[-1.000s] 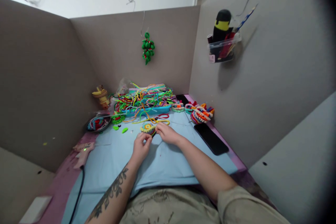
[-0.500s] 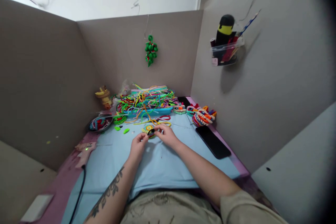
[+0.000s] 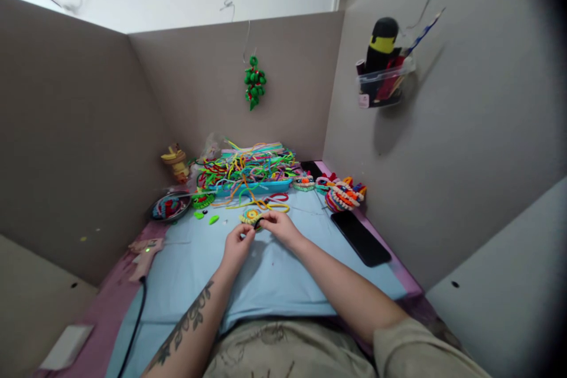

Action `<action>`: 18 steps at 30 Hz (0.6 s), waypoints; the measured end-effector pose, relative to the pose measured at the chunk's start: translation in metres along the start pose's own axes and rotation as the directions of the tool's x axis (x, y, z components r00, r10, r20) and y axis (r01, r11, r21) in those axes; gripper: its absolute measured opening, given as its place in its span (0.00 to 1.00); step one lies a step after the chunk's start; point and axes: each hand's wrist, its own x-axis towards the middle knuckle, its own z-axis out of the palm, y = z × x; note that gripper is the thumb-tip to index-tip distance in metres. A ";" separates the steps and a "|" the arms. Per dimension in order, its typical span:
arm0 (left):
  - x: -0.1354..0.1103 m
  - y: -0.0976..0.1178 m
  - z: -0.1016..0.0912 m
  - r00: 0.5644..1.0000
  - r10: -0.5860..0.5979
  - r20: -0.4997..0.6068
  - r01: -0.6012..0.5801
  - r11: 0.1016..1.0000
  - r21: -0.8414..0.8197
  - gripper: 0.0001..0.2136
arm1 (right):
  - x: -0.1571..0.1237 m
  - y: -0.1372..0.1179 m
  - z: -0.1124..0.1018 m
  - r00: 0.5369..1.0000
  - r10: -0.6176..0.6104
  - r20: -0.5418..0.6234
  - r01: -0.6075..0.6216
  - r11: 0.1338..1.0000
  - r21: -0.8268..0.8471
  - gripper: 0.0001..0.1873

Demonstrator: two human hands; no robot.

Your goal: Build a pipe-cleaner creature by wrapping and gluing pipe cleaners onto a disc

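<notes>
My left hand (image 3: 239, 241) and my right hand (image 3: 282, 228) meet above the middle of the blue-covered table. Both pinch a short black piece (image 3: 258, 222), which looks like a bit of pipe cleaner; fingertips hide most of it. Just behind them lies a round, coiled yellow, orange and white pipe-cleaner piece (image 3: 250, 215), partly covered by my fingers. Two bright green leaf-shaped pieces (image 3: 214, 220) rest to the left, with a small black dot beside them. Loose yellow and red pipe cleaners (image 3: 278, 208) lie farther back.
A blue tray (image 3: 254, 189) heaped with colourful pipe cleaners stands at the back. On the left are a pink glue gun (image 3: 146, 257) with a lit green light and a dark bowl (image 3: 155, 212). A black phone (image 3: 361, 238) and striped figures (image 3: 343, 196) lie right. Partitions surround the table.
My left hand has shifted slightly right, closer to my right hand. The black piece, earlier showing as a curved strip between them, is now more covered by the fingers.
</notes>
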 end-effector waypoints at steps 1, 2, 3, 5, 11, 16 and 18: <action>0.000 0.001 0.000 1.000 0.019 -0.001 -0.019 1.000 0.022 0.09 | 0.000 -0.002 0.000 1.000 -0.013 -0.007 0.013 1.000 -0.023 0.07; 0.000 0.001 0.000 0.999 0.041 0.000 -0.040 0.998 0.043 0.09 | -0.001 -0.003 0.000 0.999 -0.031 -0.021 0.030 0.997 -0.066 0.07; 0.000 0.001 0.000 0.998 0.062 0.000 -0.062 0.996 0.064 0.09 | -0.001 -0.005 0.000 0.998 -0.054 -0.036 0.049 0.990 -0.128 0.07; 0.000 0.000 -0.001 0.995 0.104 -0.005 -0.103 0.989 0.105 0.09 | -0.002 -0.008 -0.001 0.992 -0.113 -0.057 0.094 0.959 -0.267 0.06; 0.000 -0.003 -0.001 0.987 0.162 -0.022 -0.155 0.970 0.187 0.09 | -0.002 -0.009 -0.006 0.980 -0.192 -0.048 0.159 0.909 -0.384 0.04; -0.002 -0.002 0.002 0.971 0.240 -0.004 -0.233 0.948 0.216 0.08 | -0.001 -0.004 0.003 0.994 0.053 -0.099 -0.052 0.999 0.006 0.07; -0.004 0.000 0.004 0.953 0.302 -0.004 -0.293 0.928 0.230 0.08 | -0.001 -0.001 0.010 0.972 0.226 -0.058 -0.206 0.947 0.245 0.10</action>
